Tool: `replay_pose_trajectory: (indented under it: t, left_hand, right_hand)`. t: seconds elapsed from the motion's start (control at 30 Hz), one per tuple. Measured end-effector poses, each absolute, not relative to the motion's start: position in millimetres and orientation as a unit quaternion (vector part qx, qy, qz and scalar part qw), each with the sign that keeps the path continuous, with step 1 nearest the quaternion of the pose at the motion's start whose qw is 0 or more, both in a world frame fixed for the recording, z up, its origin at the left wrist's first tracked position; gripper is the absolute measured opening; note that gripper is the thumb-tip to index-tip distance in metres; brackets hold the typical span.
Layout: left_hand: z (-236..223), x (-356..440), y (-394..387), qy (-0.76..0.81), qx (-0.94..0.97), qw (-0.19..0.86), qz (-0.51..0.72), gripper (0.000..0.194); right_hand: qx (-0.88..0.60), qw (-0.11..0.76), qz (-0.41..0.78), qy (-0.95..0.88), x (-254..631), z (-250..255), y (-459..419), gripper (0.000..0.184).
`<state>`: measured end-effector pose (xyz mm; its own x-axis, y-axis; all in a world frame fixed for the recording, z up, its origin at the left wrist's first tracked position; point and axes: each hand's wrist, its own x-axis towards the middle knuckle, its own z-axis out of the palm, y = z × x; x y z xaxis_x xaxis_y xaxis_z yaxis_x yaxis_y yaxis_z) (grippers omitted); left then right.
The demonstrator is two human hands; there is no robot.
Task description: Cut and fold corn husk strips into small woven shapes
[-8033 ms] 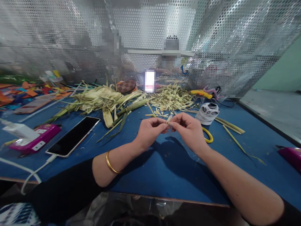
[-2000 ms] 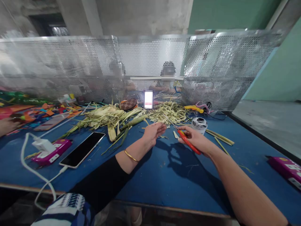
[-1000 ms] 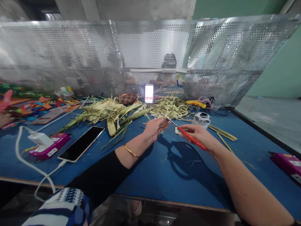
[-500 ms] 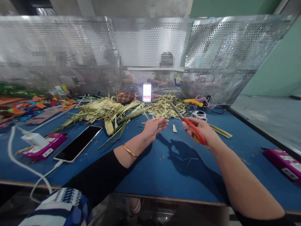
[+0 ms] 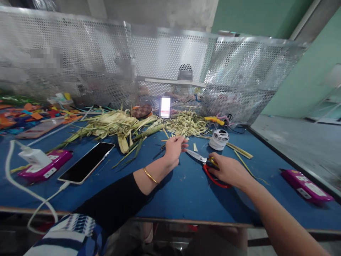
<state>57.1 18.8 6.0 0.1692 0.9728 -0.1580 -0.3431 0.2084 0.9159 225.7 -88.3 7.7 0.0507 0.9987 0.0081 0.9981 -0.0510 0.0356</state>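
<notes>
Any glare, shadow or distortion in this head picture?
Head view: the screen is blown out and pixelated, the panel shows bright glints, the right hand casts a dark shadow on the table, and the right arm looks stretched toward the corner.

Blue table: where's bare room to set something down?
Roomiest: the front of the blue table, bordered by the left hand, the scissors and the near edge. Smaller: between the thin stem and the right power strip. Crowded: the far side, with husks, shreds and spool; the left, with dark phone and charger.

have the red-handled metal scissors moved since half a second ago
Yes: the scissors have moved lower in view, judged against the white round string spool.
</notes>
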Motion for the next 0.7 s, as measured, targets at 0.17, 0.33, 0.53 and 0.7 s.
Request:
replay_pose_trajectory:
  t: [0.17, 0.33, 0.53, 0.7]
  left_hand:
    - [4, 58, 14, 0.404, 0.387, 0.682, 0.471, 0.017]
    - [6, 56, 9, 0.404, 0.394, 0.687, 0.459, 0.014]
    - [8, 54, 8, 0.407, 0.396, 0.691, 0.447, 0.012]
    - [6, 53, 13, 0.422, 0.393, 0.689, 0.439, 0.011]
  right_hand:
    - [0.723, 0.100, 0.074, 0.679, 225, 41, -57, 0.025]
    - [0.711, 0.034, 0.128, 0.691, 222, 46, -1, 0.035]
    - [0.695, 0.027, 0.134, 0.706, 223, 30, 31, 0.033]
    - [0.698, 0.036, 0.142, 0.701, 232, 28, 33, 0.033]
